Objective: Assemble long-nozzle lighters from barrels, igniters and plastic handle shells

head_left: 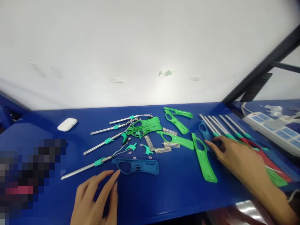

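Note:
A blue lighter handle half (150,167) lies hollow side up near the front. My left hand (96,200) is beside its left end, fingers apart, fingertips close to its trigger ring. My right hand (236,156) rests over a row of gas lighters at the right, thumb stretched away from the bent index finger. Near that thumb is another blue handle piece (205,132); whether they touch I cannot tell. The lighters' metal tubes (212,123) point away from me. A red handle (264,153) and a green one show partly behind the hand. The other fingers are partly hidden.
Metal lighter tubes (98,147) with green clips and wires lie at left centre. Green handle halves (203,159), clear fuel tanks (163,150) and green triggers (148,149) are scattered mid-table. A white case (67,124) sits back left; a power strip (278,128) stands right.

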Demonstrator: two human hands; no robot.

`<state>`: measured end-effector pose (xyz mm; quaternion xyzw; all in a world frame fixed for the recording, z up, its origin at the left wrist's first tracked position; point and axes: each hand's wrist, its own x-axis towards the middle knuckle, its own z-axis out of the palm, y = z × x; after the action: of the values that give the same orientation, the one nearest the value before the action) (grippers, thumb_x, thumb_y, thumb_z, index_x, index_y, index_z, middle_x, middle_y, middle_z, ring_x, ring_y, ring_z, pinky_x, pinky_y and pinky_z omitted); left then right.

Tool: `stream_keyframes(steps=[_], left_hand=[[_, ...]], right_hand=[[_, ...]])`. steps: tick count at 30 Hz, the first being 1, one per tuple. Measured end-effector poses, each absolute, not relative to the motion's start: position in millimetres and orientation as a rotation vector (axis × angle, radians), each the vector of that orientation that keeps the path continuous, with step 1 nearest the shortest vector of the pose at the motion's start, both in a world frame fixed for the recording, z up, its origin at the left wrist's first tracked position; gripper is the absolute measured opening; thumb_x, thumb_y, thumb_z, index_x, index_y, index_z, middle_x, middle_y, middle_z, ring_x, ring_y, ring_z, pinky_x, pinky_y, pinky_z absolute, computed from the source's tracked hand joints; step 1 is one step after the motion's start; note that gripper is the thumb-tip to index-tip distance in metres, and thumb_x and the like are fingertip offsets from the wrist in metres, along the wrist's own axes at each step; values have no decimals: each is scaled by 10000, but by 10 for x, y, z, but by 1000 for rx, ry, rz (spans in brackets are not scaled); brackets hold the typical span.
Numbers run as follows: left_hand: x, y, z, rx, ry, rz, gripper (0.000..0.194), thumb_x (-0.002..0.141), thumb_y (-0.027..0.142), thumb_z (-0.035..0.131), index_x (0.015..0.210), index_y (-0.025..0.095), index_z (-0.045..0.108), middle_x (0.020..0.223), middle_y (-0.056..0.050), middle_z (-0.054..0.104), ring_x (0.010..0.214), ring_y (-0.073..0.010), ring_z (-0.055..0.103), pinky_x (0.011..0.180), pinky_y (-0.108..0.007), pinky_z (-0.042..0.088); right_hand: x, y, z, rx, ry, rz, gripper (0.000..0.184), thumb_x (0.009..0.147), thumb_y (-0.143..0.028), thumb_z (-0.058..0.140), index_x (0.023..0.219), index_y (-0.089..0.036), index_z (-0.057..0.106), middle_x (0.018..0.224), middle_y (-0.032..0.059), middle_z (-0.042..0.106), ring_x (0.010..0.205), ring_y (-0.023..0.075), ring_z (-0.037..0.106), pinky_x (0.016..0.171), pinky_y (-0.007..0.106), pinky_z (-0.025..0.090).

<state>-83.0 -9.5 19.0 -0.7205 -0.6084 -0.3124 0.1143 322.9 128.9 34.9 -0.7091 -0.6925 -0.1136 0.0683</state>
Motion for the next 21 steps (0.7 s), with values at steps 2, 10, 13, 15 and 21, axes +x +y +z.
stream_keyframes(steps=[2, 10, 13, 15, 21], left_hand=[[-874, -83, 214, -2037, -1879, -927, 352, 1028, 161, 554, 1375, 200, 596, 1143, -82, 595, 986, -218, 543, 898, -374, 443], [-981, 77, 196, -2108, -1912, -927, 352, 1054, 250, 535, 1404, 231, 565, 1069, -57, 536, 996, -206, 543, 864, -345, 476], [-953, 122, 191, -2184, -1876, -886, 325, 1052, 224, 522, 1368, 236, 594, 1019, -48, 521, 934, -194, 530, 788, -323, 483], [-930, 127, 203, -2209, -1851, -879, 291, 1050, 199, 511, 1318, 237, 619, 1003, -45, 515, 910, -186, 523, 755, -307, 483], [-1098, 186, 236, -2065, -1835, -852, 330, 1043, 199, 530, 1364, 217, 606, 1146, -96, 569, 986, -239, 525, 817, -387, 486]], right_hand=[[3238, 1330, 368, -2164, -2124, -336, 450, 984, -626, 530, 1007, -209, 699, 690, 104, 709, 582, 316, 694, 512, 347, 340], [3290, 1433, 532, -2150, -2280, -244, 437, 978, -646, 515, 854, -261, 680, 569, 76, 677, 495, 336, 690, 460, 369, 368], [3183, 1384, 628, -2031, -2291, -312, 524, 982, -713, 443, 936, -248, 679, 676, 104, 711, 538, 341, 705, 468, 398, 431], [3029, 1286, 693, -1806, -2309, -217, 556, 1006, -706, 388, 1014, -233, 680, 875, 122, 749, 643, 310, 737, 542, 410, 527], [2422, 751, 814, -1118, -2401, 224, 392, 1087, -359, 449, 1448, -301, 589, 1086, 65, 697, 936, 152, 752, 819, 203, 619]])
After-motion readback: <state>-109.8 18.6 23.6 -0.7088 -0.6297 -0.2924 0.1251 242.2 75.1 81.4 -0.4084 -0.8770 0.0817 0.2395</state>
